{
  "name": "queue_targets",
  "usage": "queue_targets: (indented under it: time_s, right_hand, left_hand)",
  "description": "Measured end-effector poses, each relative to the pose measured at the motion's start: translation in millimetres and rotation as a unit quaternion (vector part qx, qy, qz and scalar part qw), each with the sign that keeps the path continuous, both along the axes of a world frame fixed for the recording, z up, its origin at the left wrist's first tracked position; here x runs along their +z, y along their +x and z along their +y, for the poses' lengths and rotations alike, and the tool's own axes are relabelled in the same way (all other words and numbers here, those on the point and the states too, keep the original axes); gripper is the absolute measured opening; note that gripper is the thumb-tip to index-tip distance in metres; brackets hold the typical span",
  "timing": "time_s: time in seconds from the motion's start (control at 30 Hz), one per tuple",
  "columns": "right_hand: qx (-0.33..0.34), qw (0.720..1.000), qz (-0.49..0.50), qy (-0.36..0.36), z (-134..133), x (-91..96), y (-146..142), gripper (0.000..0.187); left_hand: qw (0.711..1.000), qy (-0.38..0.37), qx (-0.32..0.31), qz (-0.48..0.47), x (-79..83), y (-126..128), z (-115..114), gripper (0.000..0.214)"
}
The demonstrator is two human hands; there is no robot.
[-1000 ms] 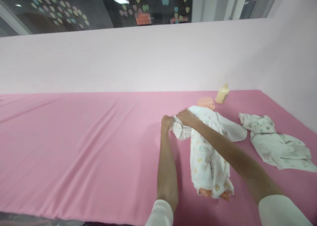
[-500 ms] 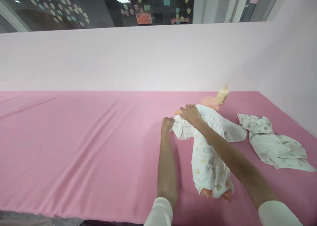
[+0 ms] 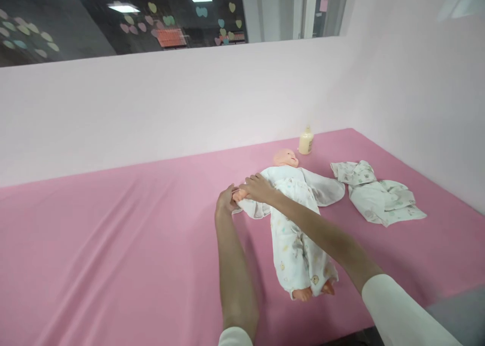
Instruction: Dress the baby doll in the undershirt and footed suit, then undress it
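Note:
A baby doll (image 3: 286, 158) lies on its back on the pink sheet (image 3: 113, 235), dressed in a white printed romper (image 3: 293, 235). My left hand (image 3: 226, 199) is closed on the cuff of the romper's sleeve at the doll's outstretched arm. Just beside it, my right hand (image 3: 257, 188) is closed round the doll's small hand and the sleeve above it. The doll's bare feet stick out of the romper's legs toward me. The romper's other sleeve (image 3: 328, 190) lies flat and spread out to the right.
A cream bottle (image 3: 305, 141) stands behind the doll's head against the pale pink wall. A second crumpled printed garment (image 3: 375, 194) lies right of the doll. The wall turns a corner along the right side. The sheet's near edge runs at the bottom right.
My view has swung so the doll sits more to the left. My right hand has slid from the doll's shoulder out to its hand; the doll's hand now shows at the cuff.

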State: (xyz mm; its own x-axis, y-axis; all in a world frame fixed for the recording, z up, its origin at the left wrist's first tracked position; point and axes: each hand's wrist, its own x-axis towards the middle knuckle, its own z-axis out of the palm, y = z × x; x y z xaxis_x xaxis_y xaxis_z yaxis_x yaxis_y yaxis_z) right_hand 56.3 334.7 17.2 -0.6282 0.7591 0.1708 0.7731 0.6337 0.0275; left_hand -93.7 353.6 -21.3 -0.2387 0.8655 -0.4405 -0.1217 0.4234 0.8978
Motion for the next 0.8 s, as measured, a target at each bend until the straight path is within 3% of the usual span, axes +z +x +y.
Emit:
queue_targets:
  time_s: [0.17,0.27,0.37,0.47,0.53,0.6,0.7,0.8]
  right_hand:
    - [0.006,0.998,0.060,-0.012,-13.8,1.1,0.5,0.035]
    - [-0.066,0.983,0.171,-0.021,-25.4,6.7,32.6,0.035]
    - [-0.309,0.909,0.277,-0.042,-36.4,6.8,103.2,0.038]
    - [-0.464,0.842,0.269,-0.052,-45.8,-2.0,188.4,0.042]
    - [-0.551,0.789,0.255,-0.098,-50.3,-12.1,233.7,0.041]
    - [-0.577,0.765,0.257,-0.128,-52.1,-24.2,261.3,0.040]
    - [-0.578,0.753,0.274,-0.152,-49.2,-42.5,272.1,0.038]
    - [-0.571,0.755,0.291,-0.139,-45.2,-56.4,264.7,0.034]
  left_hand:
    - [0.999,0.005,-0.016,0.048,5.6,7.3,-5.5,0.019]
    - [0.993,0.009,-0.023,0.117,6.0,10.5,-6.0,0.019]
    - [0.978,0.010,-0.028,0.207,11.0,9.3,-5.1,0.022]
    - [0.956,0.024,-0.036,0.290,26.3,9.4,-5.7,0.023]
    - [0.938,0.039,-0.039,0.343,42.0,16.0,-8.3,0.021]
    - [0.915,0.081,-0.043,0.394,59.1,32.7,-13.1,0.018]
    - [0.873,0.201,-0.087,0.437,77.9,80.0,-22.7,0.020]
    - [0.791,0.330,-0.221,0.466,81.0,143.7,-26.9,0.029]
